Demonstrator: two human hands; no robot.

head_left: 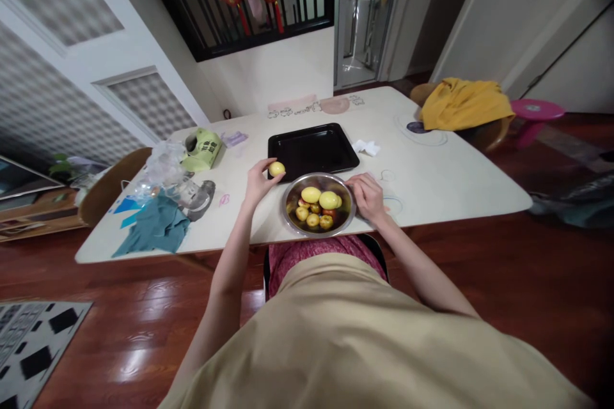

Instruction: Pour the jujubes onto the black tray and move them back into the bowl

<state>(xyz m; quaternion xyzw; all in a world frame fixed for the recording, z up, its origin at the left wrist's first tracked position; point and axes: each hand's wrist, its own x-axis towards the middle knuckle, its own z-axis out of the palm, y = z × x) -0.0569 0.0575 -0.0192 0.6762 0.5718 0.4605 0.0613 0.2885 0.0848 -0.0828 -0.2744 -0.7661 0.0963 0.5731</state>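
Note:
My left hand [259,183] pinches a yellow lemon [277,169] between thumb and fingers, over the near left corner of a black baking tray [314,146]. Close to the table's front edge stands a round metal bowl [291,218], just in front of the tray. Inside it lie larger yellow lemons [311,195] and several small yellow and reddish fruits [313,220], whose kind I cannot make out. The fingers of my right hand [367,197] are closed on the bowl's right rim.
Crumpled white tissue [367,147] lies right of the tray. On the table's left are a green bag [202,148], clear plastic [165,163], a grey object [201,200] and a teal cloth [158,225]. A yellow cloth [465,105] covers a chair at the right end.

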